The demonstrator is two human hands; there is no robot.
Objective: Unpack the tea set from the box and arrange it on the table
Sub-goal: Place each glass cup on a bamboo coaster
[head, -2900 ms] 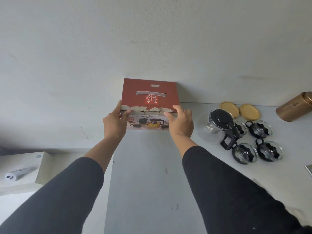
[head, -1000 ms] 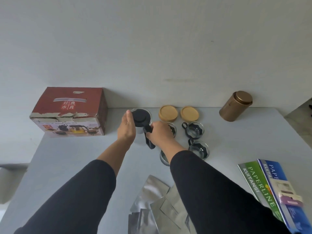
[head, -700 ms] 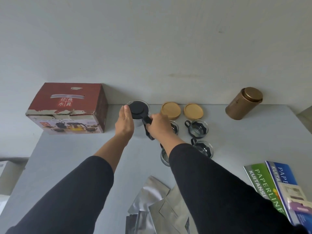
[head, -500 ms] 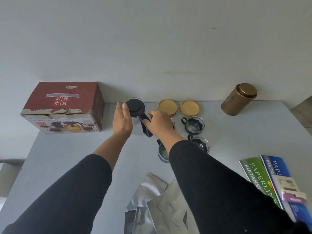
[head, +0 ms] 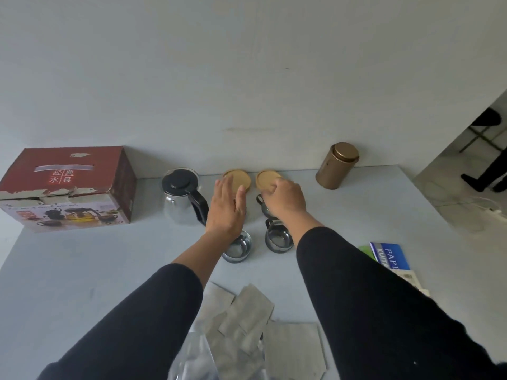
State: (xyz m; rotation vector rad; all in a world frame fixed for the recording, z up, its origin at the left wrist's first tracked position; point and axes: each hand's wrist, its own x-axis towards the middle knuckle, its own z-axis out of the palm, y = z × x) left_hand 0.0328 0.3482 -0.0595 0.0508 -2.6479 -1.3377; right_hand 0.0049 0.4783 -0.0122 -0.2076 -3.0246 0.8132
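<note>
The red tea-set box [head: 65,185] stands closed at the table's back left. Right of it is the glass teapot [head: 182,200] with its black lid and handle, standing free. Two round wooden coasters [head: 238,177] [head: 266,178] lie by the wall. My left hand [head: 226,207] hovers flat with fingers apart, just short of the left coaster. My right hand [head: 285,200] is curled, its fingertips on the near edge of the right coaster. Two glass cups [head: 237,248] [head: 278,238] stand under my wrists. A further cup [head: 262,205] is mostly hidden beneath my right hand.
A gold tin canister [head: 337,165] stands at the back right near the wall. Several silver foil pouches [head: 247,322] lie at the table's near edge between my arms. Booklets [head: 389,256] lie to the right, near the table's right edge.
Both hands have let go of the teapot, which now stands beside the box. They have moved right to the coasters.
</note>
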